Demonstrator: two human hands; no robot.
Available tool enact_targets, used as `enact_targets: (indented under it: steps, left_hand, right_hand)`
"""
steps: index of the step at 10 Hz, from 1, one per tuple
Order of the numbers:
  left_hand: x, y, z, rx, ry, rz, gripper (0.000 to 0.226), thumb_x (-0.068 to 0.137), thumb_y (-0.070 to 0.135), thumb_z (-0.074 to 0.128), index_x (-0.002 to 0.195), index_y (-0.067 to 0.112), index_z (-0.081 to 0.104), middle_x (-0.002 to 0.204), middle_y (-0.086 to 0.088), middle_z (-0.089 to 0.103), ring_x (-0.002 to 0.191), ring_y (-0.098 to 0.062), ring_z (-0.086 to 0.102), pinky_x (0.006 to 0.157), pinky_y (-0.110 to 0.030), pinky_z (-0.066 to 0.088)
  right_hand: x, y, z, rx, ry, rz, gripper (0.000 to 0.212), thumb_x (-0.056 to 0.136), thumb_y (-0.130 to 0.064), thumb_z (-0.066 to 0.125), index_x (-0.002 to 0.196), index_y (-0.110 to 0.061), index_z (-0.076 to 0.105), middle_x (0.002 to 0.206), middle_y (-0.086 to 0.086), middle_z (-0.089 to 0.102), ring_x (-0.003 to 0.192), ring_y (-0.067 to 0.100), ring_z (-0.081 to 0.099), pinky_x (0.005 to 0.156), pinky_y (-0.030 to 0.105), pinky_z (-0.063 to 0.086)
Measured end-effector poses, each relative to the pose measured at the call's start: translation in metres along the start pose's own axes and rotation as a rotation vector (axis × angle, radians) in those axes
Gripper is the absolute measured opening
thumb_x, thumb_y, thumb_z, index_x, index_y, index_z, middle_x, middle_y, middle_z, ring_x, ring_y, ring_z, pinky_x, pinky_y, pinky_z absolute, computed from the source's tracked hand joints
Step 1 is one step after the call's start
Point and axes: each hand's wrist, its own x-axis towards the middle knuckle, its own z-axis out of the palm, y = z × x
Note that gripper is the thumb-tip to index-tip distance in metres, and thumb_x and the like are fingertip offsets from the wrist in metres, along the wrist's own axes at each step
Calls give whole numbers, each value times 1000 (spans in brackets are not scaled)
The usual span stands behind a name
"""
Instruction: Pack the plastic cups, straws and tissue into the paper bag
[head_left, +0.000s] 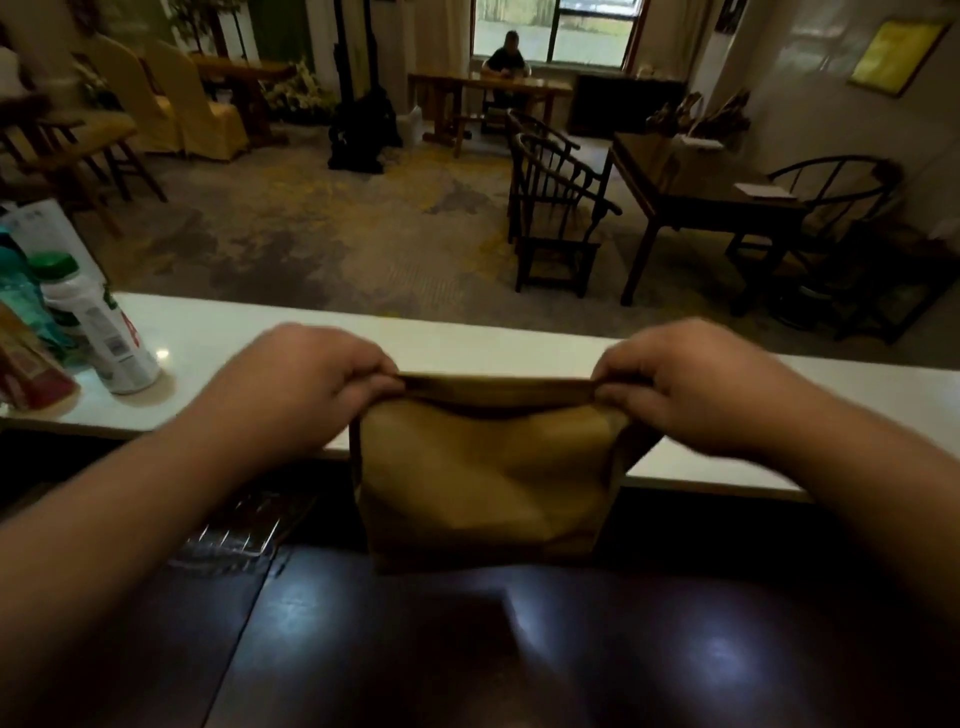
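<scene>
A brown paper bag (483, 478) stands upright on the dark wooden surface (519, 649), leaning against the white counter ledge. Its top edge is folded over flat. My left hand (306, 379) pinches the left end of that folded top. My right hand (696, 384) pinches the right end. The bag's mouth is pressed nearly closed, so its contents are hidden. No cups, straws or tissue show outside the bag.
A white counter ledge (467, 343) runs across behind the bag. At its left end stand a white bottle with a green cap (98, 327), a teal bottle (18, 291) and a red packet (31, 364). A metal rack (234, 535) lies left of the bag. Beyond are chairs, tables and a seated person.
</scene>
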Motion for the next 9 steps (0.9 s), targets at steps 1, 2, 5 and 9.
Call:
enact_targets:
  steps: [1,2,5,9]
  left_hand:
    - [51,-3,-28,28,-56,-86,17,96,41,66,100,33,80,75,11,69,71,-13,60,57,-26,45]
    - [92,-4,-30,67,-60,-114,21,98,42,64,99,27,78,71,14,60,70,-13,55,55,-31,40]
    - [148,-13,28,104,-238,-218,28,103,41,57,105,20,77,96,-5,74,88,-26,66,73,-40,55]
    - [163,-13,59,104,-226,-271,40,98,52,57,124,22,67,104,-1,70,93,-23,66,77,-39,59]
  right_hand:
    - [24,11,-44,2,42,38,10,94,-30,65,96,-38,71,82,-17,62,77,2,57,61,25,45]
    - [51,26,-58,-40,82,59,9,94,-30,66,95,-38,71,81,-16,62,76,5,57,61,26,47]
    - [123,93,-4,-121,24,186,7,91,-33,65,94,-37,69,82,-13,60,74,9,57,63,31,53]
    - [143,110,30,-109,20,278,24,90,-42,62,112,-33,63,93,-8,64,77,13,60,70,37,59]
